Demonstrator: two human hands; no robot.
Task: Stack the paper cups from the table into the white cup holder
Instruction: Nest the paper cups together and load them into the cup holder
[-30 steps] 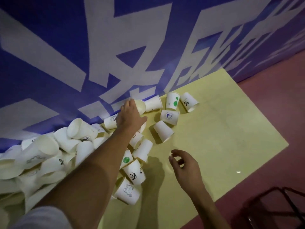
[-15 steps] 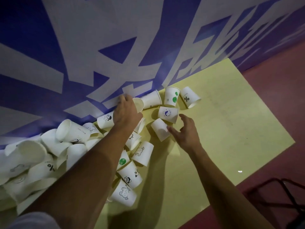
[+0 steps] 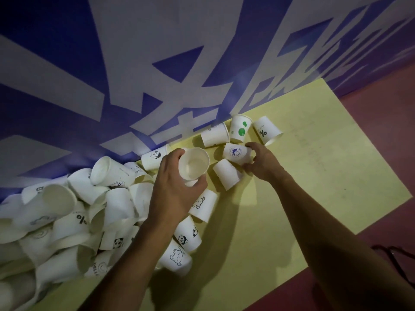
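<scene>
White paper cups (image 3: pixel 112 205) lie heaped on the yellow table (image 3: pixel 325 176). The left hand (image 3: pixel 173 194) has lifted an upright cup (image 3: pixel 194 163), fingers curled round it; the right hand (image 3: pixel 261 161) now grips a blue-logo cup (image 3: pixel 234 153), probably for nesting.

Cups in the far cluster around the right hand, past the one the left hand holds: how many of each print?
Green-dot cup: 1
Blue-logo cup, gripped by the right hand: 1
Percent cup: 1
No-logo cup, far and near: 2
Total: 5
</scene>
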